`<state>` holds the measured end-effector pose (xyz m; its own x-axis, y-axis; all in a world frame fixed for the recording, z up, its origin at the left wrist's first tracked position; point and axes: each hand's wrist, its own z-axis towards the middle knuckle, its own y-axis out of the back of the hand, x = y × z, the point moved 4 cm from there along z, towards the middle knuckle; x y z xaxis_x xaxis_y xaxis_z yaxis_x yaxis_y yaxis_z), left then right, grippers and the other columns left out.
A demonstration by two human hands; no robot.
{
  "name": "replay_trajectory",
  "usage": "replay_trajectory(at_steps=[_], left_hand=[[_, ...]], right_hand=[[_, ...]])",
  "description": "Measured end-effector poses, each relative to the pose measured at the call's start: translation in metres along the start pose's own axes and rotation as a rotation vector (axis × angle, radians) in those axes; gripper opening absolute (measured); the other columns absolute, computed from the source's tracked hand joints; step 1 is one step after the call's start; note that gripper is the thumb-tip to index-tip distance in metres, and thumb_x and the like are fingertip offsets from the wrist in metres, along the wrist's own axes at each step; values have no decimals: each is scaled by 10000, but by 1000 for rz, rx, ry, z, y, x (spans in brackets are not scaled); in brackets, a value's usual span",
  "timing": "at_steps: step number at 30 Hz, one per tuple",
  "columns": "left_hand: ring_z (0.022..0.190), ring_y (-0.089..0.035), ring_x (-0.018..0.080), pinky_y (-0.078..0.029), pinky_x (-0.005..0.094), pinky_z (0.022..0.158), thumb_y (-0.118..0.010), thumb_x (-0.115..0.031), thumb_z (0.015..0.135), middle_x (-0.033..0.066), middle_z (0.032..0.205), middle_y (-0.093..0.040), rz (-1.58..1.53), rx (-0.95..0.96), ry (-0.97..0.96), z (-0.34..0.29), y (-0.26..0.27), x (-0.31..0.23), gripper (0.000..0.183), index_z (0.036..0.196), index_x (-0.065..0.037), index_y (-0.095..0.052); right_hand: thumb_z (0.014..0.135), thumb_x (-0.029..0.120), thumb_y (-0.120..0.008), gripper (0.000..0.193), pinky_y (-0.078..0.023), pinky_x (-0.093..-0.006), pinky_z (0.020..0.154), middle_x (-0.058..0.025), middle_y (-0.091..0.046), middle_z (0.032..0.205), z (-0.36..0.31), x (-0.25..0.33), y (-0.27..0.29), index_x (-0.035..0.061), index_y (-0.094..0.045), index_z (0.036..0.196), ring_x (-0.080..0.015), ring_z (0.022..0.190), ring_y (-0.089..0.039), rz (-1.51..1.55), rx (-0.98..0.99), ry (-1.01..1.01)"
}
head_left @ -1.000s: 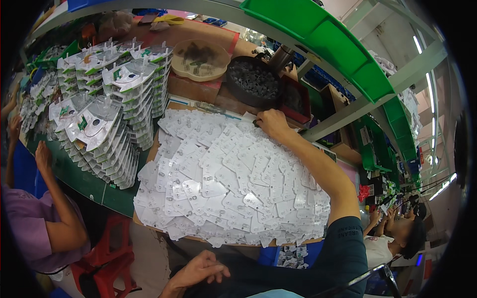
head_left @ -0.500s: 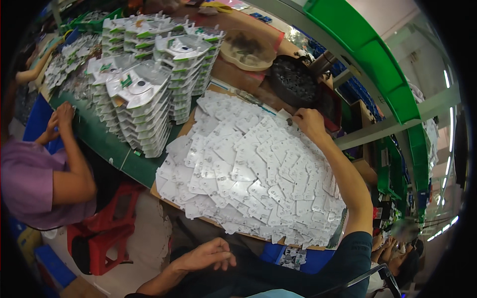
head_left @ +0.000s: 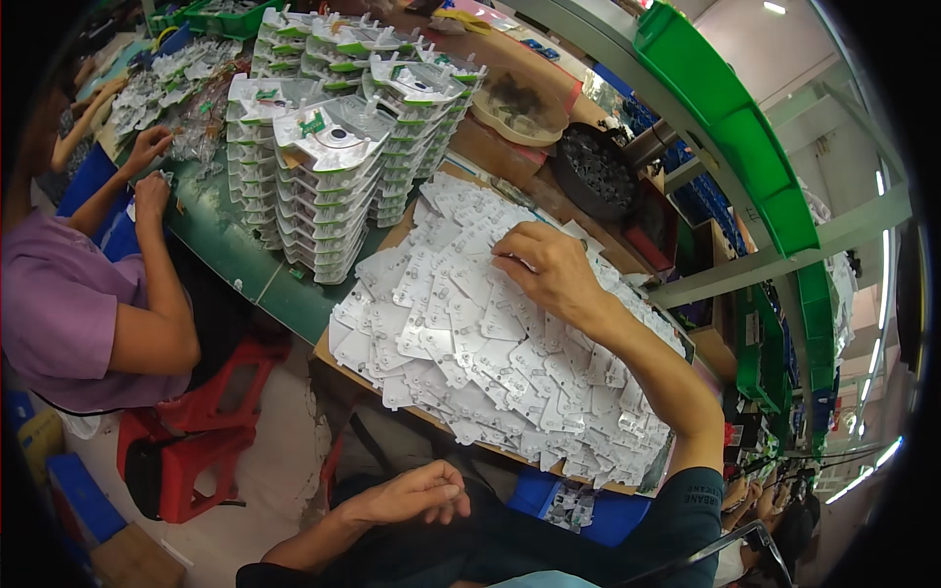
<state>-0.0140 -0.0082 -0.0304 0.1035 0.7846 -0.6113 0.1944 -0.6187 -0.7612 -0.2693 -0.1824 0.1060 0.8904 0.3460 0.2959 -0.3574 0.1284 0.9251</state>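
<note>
White flat plastic plates (head_left: 461,323) with small raised fittings lie overlapping in a broad layer on a board (head_left: 365,377). Over the far middle of them hovers my right hand (head_left: 554,272), fingertips pinched together; whatever they hold is too small or hidden to make out. Low in front of my body, apart from the plates, my left hand (head_left: 414,493) has its fingers curled in. Its palm is turned out of sight, so I cannot see if anything is in it.
Stacked white-and-green plastic housings (head_left: 333,137) stand at the far left. A black round tray (head_left: 593,171) of dark small parts and a cream bowl (head_left: 520,108) lie beyond the plates. A co-worker's hand (head_left: 150,196) is at left, near a red stool (head_left: 191,461). Green bins (head_left: 725,118) hang upper right.
My right hand has moved from the far edge of the plates, near the black tray, leftward and closer over the plates. My left hand stays nearly the same. The view has shifted slightly.
</note>
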Motion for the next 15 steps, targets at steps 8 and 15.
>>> replay_trajectory(at_steps=[8,15], left_hand=[[740,-557,88,-435,205,610,-433,-216,1035,122,1006,-638,-11,-25,-14,-10,7,-2,206,1100,-20,-443],[707,-540,81,-420,205,596,-430,-203,1033,101,945,-632,51,-37,-33,-13,8,-13,202,1104,-15,-445]], right_hand=[[824,126,-673,128,-512,-376,752,-93,-654,919,9,-2,-21,34,-681,912,-284,879,-629,-92,155,-31],[832,122,-669,144,-513,-373,749,-105,-653,928,11,5,-17,27,-674,940,-285,878,-632,-33,182,-28]])
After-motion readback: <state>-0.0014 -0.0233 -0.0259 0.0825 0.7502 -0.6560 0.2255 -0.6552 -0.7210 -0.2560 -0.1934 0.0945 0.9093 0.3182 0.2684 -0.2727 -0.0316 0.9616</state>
